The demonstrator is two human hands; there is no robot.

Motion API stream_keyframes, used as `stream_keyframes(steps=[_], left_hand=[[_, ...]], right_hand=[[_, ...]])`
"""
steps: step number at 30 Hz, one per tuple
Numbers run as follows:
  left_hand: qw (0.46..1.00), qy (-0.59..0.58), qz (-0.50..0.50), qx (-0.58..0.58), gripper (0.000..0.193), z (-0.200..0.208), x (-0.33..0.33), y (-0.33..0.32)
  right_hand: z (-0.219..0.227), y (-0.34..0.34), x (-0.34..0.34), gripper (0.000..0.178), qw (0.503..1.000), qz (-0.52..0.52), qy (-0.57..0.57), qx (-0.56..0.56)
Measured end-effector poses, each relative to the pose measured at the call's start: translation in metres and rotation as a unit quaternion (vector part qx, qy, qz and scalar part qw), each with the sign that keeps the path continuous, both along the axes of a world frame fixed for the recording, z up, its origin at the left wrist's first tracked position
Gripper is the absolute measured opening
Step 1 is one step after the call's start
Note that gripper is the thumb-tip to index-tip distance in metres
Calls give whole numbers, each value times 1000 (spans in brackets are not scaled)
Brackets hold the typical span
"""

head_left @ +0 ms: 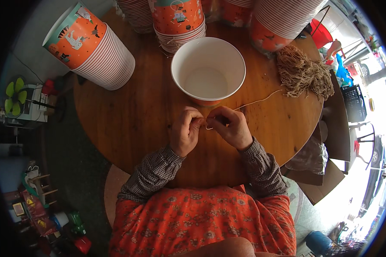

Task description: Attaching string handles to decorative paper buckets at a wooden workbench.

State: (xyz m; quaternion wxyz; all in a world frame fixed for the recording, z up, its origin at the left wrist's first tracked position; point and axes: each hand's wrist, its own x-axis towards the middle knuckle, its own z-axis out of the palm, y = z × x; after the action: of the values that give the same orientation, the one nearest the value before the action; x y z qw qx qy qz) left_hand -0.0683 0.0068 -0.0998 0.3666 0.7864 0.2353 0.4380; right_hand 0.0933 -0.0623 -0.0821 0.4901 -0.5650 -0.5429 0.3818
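Observation:
My left hand (186,131) and my right hand (232,127) meet over the wooden table, fingers pinched close together on a thin beige cord (258,101). A small pale loop of it shows between the fingertips. From behind my right hand the cord runs up and right along the tabletop. Just beyond my hands stands a large white-lined paper bucket (208,68), mouth up, with nothing seen inside. A thick bundle of beige cords (303,73) lies at the right of the table.
On the round wooden table (133,124), a tilted stack of orange printed buckets (94,47) stands at the left. Another stack (179,21) is at the back, and a plastic-wrapped one (283,25) at the back right. Open cardboard boxes (319,184) sit beside the right edge.

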Motion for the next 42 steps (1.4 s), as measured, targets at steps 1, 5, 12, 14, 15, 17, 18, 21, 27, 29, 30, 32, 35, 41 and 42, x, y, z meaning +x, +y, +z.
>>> stream_keyframes(steps=[1, 5, 12, 14, 15, 17, 18, 21, 27, 29, 30, 32, 35, 41, 42], left_hand=[[1000, 0, 0, 0, 5, 0, 0, 0], [1000, -2, 2, 19, 8, -2, 0, 1], [999, -4, 11, 46, 10, -2, 1, 1], [999, 5, 11, 53, 10, -1, 0, 1], [998, 12, 13, 60, 11, 1, 0, 1], [997, 12, 8, 74, 11, 4, 0, 1], [996, 12, 5, 87, 12, 5, 0, 1], [994, 15, 10, 104, 12, 6, 1, 1], [993, -6, 20, 120, 11, 1, 1, 0], [995, -26, 33, 87, 12, -8, 2, 0], [996, -46, 50, 53, 14, -13, 2, 0], [997, -52, 43, 27, 23, -21, -2, 3], [984, -64, 85, 140, 37, -19, -2, 12], [950, 87, 133, 267, 41, 27, 11, 24], [950, 87, 131, 268, 41, 33, 10, 24]], right_hand=[[0, 0, 0, 9, 1000, -2, 0, 1], [2, 0, -2, 8, 1000, 1, 0, -4], [4, -2, -4, 7, 999, -16, 33, 3], [7, -3, -4, 7, 999, -14, 46, 6], [8, -3, -4, 7, 999, -9, 36, 7], [10, -4, -3, 8, 1000, -6, 28, 9], [11, -4, -2, 7, 1000, 1, -1, 15], [14, -6, -3, 7, 999, 5, -20, 28], [9, -7, -1, 9, 999, 2, 12, 42], [5, -7, -3, 9, 998, -3, 27, 49], [5, -8, -4, 10, 991, -48, 120, 37], [1, -7, -1, 11, 963, -105, 247, 25], [8, -7, 2, 15, 942, -124, 310, 31], [3, -5, -1, 15, 934, -112, 336, 50], [1, -5, -1, 15, 933, -113, 337, 51]])
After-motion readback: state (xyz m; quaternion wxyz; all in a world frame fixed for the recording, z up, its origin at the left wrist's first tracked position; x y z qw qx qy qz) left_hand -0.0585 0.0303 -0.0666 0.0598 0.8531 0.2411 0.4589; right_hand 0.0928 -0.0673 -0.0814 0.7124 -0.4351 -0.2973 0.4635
